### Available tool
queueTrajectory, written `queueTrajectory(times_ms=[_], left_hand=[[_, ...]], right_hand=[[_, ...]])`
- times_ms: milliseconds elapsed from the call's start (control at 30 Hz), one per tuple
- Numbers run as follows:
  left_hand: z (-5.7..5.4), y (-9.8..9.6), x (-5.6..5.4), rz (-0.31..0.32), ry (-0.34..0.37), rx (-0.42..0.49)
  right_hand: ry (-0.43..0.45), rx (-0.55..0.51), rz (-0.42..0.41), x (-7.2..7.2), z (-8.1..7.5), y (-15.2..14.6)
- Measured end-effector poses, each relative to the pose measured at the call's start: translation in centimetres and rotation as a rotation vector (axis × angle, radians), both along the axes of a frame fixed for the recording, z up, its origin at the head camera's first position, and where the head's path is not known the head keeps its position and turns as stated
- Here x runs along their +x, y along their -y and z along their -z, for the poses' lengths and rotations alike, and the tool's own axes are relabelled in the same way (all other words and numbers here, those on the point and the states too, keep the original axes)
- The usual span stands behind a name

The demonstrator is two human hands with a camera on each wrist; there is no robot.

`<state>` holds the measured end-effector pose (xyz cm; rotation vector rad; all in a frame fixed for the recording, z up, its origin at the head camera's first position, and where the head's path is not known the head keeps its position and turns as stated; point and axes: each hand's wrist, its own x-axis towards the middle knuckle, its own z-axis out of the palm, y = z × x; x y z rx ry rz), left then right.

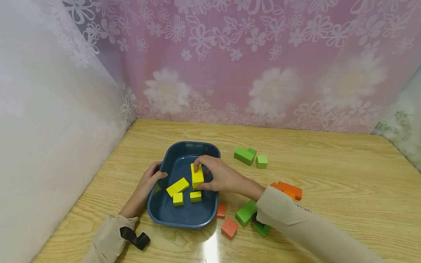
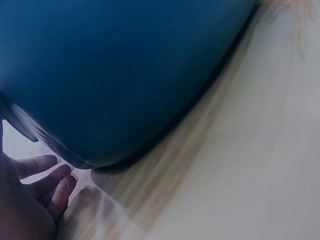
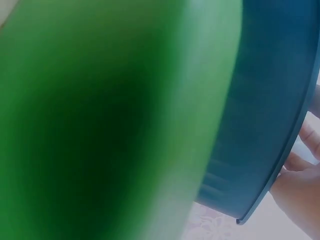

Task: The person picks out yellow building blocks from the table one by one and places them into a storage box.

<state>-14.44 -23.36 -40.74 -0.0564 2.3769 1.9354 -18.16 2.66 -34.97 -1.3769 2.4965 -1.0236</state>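
Wooden table (image 1: 335, 160): blue tray (image 1: 187, 216) with yellow blocks (image 1: 178, 187) — left hand (image 1: 151, 179) grips tray, right hand (image 1: 219, 174) pinches one.

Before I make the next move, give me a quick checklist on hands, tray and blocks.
1. Right hand grips yellow block: ok, between fingers and thumb.
2. Left hand steadies tray: ok, thumb over its left rim.
3. Only yellow inside tray: ok, no other colour shows there.
4. Gripped block's underside free: cannot tell, hidden.
5. Red block clear of tray: cannot tell, partly hidden.
6. Green blocks near right sleeve fully visible: not ok, partly covered.
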Motion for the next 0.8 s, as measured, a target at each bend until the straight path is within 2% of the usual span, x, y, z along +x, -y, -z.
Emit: queueTrajectory(times_ms=[533, 700, 800], left_hand=[[-0.1, 0.0, 0.1, 0.013, -0.015, -0.002], [0.0, 0.0, 0.1, 0.014, -0.014, -0.002], [0.0, 0.1, 0.1, 0.018, -0.017, -0.013]], right_hand=[[0.008, 0.048, 0.024, 0.1, 0.2, -0.1], [-0.012, 0.059, 0.015, 0.5, -0.4, -0.8], [-0.001, 0.052, 0.042, 0.8, -1.2, -1.8]])
